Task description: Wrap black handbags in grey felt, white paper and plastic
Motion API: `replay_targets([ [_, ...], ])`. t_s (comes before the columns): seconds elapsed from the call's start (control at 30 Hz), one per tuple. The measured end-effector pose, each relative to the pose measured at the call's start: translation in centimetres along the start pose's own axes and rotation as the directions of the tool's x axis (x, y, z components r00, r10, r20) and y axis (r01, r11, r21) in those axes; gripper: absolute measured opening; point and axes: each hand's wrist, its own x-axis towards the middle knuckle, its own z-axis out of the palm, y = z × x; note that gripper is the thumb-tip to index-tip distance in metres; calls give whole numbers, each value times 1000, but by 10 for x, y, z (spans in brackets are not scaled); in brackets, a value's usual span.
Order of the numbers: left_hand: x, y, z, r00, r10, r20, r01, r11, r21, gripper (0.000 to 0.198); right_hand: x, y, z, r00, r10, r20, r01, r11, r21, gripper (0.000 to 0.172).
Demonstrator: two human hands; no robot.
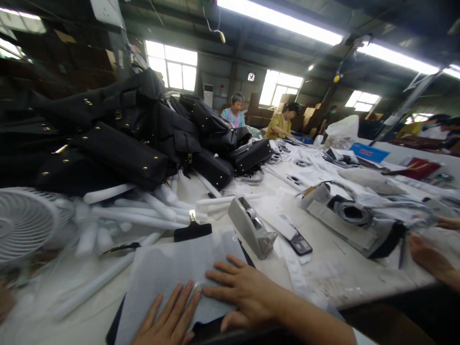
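My left hand lies flat, fingers stretched out, on a sheet of white foam wrap at the near edge of the table. My right hand presses flat on the same sheet just to the right, fingers spread and pointing left. The sheet covers a flat black bag piece whose tab with a gold clasp sticks out at the far end. Neither hand grips anything.
A grey tape dispenser stands just beyond my right hand, a phone beside it. Stacked black handbags fill the left back, rolled white foam tubes below them, a white fan at far left. Other people sit at the far end; another person's hand rests at right.
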Motion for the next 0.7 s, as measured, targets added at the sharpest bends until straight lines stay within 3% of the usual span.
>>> replay_targets([
  [0.17, 6, 2, -16, 992, -29, 123, 29, 1000, 2, 48, 19, -9, 12, 979, 201, 19, -201, 979, 20, 33],
  [0.27, 7, 2, -23, 986, -59, 153, 66, 997, -44, 49, 29, -12, 25, 977, 211, -20, -212, 976, -57, 28],
  [0.43, 4, -4, -25, 979, -89, 185, 113, 986, -126, 52, 26, -7, 31, 989, 89, -115, -91, 996, -17, 54],
  [0.57, 5, -9, -23, 973, -55, 224, 95, 980, -173, 54, 18, -1, 28, 990, 103, -99, -97, 993, 67, 44],
  [0.7, 5, -9, -22, 963, -68, 259, 121, 974, -194, 53, 17, -2, 25, 996, 69, -59, -65, 995, 75, 61],
])
